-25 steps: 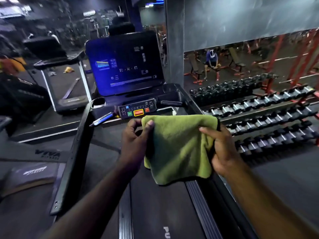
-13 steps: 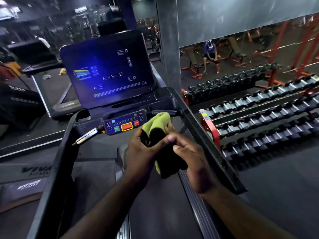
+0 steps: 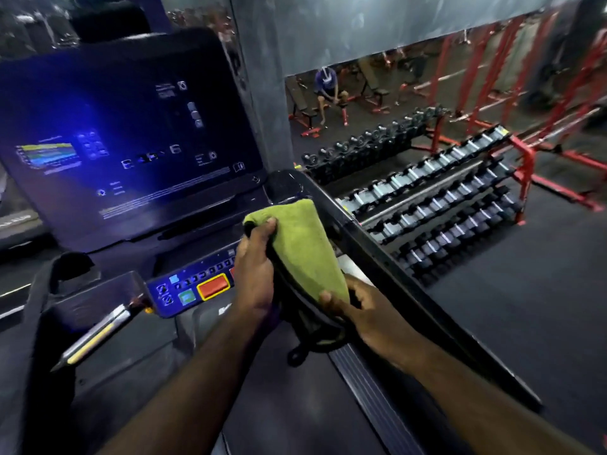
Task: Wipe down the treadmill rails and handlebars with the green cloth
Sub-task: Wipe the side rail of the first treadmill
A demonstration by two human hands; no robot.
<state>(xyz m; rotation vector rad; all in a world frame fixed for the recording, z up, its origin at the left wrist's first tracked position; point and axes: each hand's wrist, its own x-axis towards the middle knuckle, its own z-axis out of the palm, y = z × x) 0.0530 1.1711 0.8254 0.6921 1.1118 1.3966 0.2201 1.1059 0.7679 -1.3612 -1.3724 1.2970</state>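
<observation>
The green cloth (image 3: pixel 303 247) is folded, with a dark underside showing, and hangs between both hands over the treadmill belt, just left of the black right handrail (image 3: pixel 391 267). My left hand (image 3: pixel 254 274) grips the cloth's upper left edge. My right hand (image 3: pixel 358 307) pinches its lower corner, thumb on the green face. The black left handrail (image 3: pixel 36 323) runs down the left side. The lit console screen (image 3: pixel 131 139) and the button panel (image 3: pixel 193 287) stand right in front of my hands.
A pen-like safety clip (image 3: pixel 95 336) lies on the console's left shelf. A grey pillar (image 3: pixel 259 93) rises behind the console. Red racks of dumbbells (image 3: pixel 440 205) fill the floor to the right. A person (image 3: pixel 328 90) sits on a bench farther back.
The view has moved closer to the console. The cloth went from spread open to bunched, and now it is stretched folded between my hands, nearer the right handrail.
</observation>
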